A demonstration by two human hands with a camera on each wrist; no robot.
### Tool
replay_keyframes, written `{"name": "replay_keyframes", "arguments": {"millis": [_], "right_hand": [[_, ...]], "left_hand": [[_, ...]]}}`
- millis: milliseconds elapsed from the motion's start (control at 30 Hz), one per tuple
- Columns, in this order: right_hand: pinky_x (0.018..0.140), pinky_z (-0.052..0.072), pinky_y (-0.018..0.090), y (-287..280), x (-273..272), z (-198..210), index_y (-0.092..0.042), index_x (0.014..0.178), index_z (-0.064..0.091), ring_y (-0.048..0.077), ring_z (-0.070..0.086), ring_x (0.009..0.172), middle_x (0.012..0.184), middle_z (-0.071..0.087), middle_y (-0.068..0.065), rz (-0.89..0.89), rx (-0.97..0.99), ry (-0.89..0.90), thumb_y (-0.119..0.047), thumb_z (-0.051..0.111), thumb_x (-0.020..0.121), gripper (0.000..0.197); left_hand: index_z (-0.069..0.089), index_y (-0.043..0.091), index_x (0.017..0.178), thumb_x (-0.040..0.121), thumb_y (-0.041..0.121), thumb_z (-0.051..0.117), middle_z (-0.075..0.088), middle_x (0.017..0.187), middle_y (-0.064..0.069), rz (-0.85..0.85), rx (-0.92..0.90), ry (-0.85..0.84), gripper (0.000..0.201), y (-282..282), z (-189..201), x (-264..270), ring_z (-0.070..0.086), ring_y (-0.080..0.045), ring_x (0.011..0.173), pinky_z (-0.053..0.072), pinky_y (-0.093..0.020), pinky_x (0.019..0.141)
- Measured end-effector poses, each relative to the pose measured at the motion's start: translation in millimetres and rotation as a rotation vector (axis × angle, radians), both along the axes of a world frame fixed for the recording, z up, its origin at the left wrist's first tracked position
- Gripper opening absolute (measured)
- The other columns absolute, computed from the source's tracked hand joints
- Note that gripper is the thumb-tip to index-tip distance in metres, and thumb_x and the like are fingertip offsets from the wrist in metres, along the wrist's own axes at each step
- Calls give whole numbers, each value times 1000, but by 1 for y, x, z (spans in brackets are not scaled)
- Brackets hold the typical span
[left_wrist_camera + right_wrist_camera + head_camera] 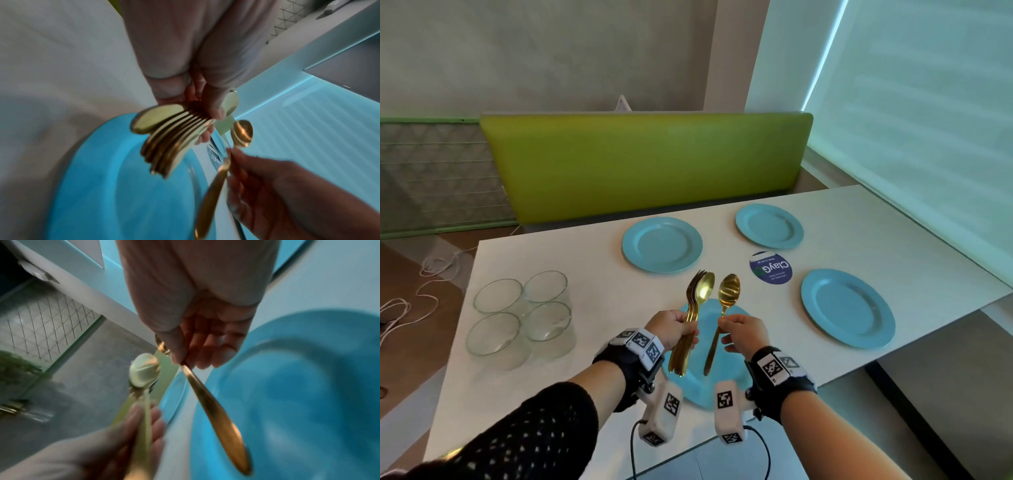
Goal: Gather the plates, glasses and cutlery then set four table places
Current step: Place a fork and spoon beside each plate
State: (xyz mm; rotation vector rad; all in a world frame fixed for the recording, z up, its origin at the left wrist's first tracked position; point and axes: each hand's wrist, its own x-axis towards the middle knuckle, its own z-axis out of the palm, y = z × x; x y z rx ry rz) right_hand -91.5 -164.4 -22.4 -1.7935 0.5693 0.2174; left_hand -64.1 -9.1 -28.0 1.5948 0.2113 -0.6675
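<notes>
Gold metal cutlery is split between both hands above the white table (599, 301). The left hand (671, 329) has its fingers curled round a stacked bundle of gold cutlery (693, 315), bowls up and handles fanned below the fist; a spoon bowl fronts the stack, and what lies behind it cannot be told. The right hand (744, 334) pinches 1 single gold spoon (724, 310) at its neck between thumb and forefinger, bowl up, handle hanging down, the other fingers loosely curled. Bundle and spoon stand just beside each other, apart, over the nearest round blue plate (702, 387). 3 more blue plates (662, 245) lie across the table, well apart. 4 clear glass tumblers (522, 317) cluster at the left. A round dark blue sticker (770, 268) sits between the plates.
</notes>
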Motion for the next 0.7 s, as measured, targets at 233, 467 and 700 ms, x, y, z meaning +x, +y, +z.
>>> {"name": "replay_keyframes", "arguments": {"millis": [233,467,700], "right_hand": [[84,53,35,-99,26,-17,-27,57,54,20,54,74,70,60,0,171,-491,184,-17,61,85,30],[94,48,28,-130,39,-32,-9,114,67,18,60,94,120,66,10,383,-695,332,-22,55,90,30],[90,53,30,-125,43,-48,-11,102,72,23,65,102,109,71,7,439,-776,338,-23,55,86,26]], "left_hand": [[59,9,70,90,3,56,65,61,-4,65,83,-32,21,-29,-6,33,62,-25,65,52,-49,87],[61,14,71,89,7,58,68,49,7,114,118,-39,20,-49,-13,44,63,-27,75,50,-46,96],[60,13,73,89,4,58,66,46,8,154,96,-31,19,-61,-21,46,63,-17,61,52,-44,91]]}}
